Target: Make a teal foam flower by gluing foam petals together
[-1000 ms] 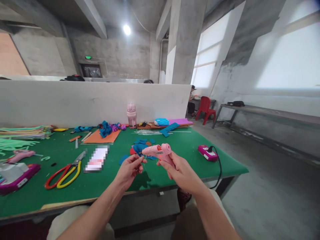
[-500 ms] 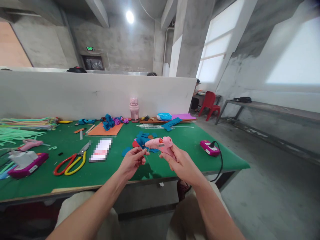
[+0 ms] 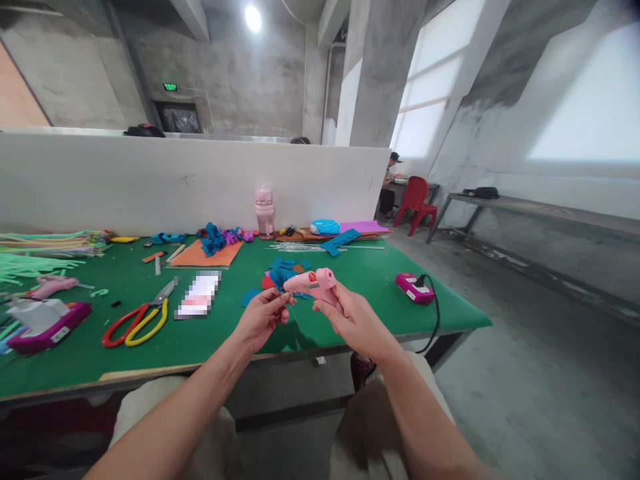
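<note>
Right hand (image 3: 350, 317) | you gripped the glue gun (image 3: 313, 285), nozzle toward your left fingers (image 3: 273, 308) | left hand (image 3: 260, 320) | pinched something small at the nozzle, unclear what.

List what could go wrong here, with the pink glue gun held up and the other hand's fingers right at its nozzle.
1. The left hand pinches something too small to make out right at the tip of the glue gun that the right hand grips; a hot tip may burn the fingertips.
2. Glue might drip onto the green table or the lap.
3. The scissors lie near the left forearm; a careless sweep could knock them.
</note>
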{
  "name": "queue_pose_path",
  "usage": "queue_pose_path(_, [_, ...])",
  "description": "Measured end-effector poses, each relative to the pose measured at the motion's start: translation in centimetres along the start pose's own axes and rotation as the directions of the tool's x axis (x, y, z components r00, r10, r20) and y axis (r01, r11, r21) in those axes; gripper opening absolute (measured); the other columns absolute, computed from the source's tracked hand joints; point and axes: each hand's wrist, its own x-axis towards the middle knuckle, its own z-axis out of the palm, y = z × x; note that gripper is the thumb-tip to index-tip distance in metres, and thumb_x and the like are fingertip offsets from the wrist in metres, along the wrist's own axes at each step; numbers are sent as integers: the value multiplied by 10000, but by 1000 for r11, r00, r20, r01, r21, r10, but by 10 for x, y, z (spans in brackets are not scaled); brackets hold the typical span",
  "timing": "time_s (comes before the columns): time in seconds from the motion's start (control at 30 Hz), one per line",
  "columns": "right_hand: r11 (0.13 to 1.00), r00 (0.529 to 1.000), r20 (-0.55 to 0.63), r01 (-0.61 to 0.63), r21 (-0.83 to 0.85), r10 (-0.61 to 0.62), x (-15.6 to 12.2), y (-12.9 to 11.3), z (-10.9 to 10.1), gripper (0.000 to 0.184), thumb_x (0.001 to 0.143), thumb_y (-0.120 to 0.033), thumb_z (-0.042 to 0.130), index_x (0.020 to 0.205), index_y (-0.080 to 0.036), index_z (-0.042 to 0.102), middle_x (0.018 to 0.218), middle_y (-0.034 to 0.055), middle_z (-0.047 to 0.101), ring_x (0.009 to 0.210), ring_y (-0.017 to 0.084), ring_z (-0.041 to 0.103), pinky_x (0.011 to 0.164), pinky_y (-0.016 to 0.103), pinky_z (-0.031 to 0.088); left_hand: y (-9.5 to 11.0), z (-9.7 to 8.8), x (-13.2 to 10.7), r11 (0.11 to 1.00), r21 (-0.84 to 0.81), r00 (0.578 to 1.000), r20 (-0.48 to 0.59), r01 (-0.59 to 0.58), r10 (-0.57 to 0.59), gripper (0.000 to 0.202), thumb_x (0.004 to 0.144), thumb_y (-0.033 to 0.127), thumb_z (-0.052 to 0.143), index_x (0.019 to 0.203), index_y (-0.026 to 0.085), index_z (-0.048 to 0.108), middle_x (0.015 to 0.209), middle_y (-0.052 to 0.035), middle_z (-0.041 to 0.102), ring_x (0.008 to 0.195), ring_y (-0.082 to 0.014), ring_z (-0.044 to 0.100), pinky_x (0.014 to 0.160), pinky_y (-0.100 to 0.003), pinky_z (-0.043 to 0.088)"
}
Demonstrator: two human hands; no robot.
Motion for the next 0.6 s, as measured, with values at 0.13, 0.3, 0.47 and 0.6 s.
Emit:
queue_pose_path(0.13, [1000, 1000, -1, -3, 6, 3, 0, 0, 0, 363, 871, -358, 412, 1176, -178, 492, 726, 39, 594, 626, 154, 544, 582, 243, 403, 1, 1, -1, 1000, -7, 1000, -2, -4, 4, 224, 651, 265, 711, 783, 129, 592, 736, -23, 643, 457, -34, 500, 422, -149, 391])
queue_pose_path(0.3, [1000, 1000, 4, -10, -7, 10, 0, 0, 0, 347, 870, -369, 409, 1132, -167, 515, 681, 30, 569, 600, 148, 530, 563, 238, 392, 1, 1, 0, 1000, -7, 1000, -21, 1, -1, 233, 636, 265, 720, 776, 127, 595, 740, -29, 648, 456, -34, 504, 419, -151, 393])
queue_pose_path(0.47, [1000, 1000, 3, -4, -5, 4, 0, -1, -1, 351, 873, -367, 406, 1144, -168, 506, 698, 33, 574, 607, 147, 529, 569, 239, 392, 0, 0, 1, 1000, -9, 1000, -5, -1, 1, 230, 642, 268, 718, 768, 126, 589, 744, -24, 645, 455, -29, 499, 421, -146, 394])
queue_pose_path(0.6, [1000, 1000, 4, 2, -17, -2, 1, -1, -1, 356, 873, -366, 407, 1157, -171, 498, 765, 47, 594, 658, 155, 541, 595, 243, 398, 0, 0, 0, 1000, -10, 1000, -10, 0, 0, 225, 644, 265, 716, 772, 127, 593, 746, -28, 650, 456, -30, 501, 421, -146, 393])
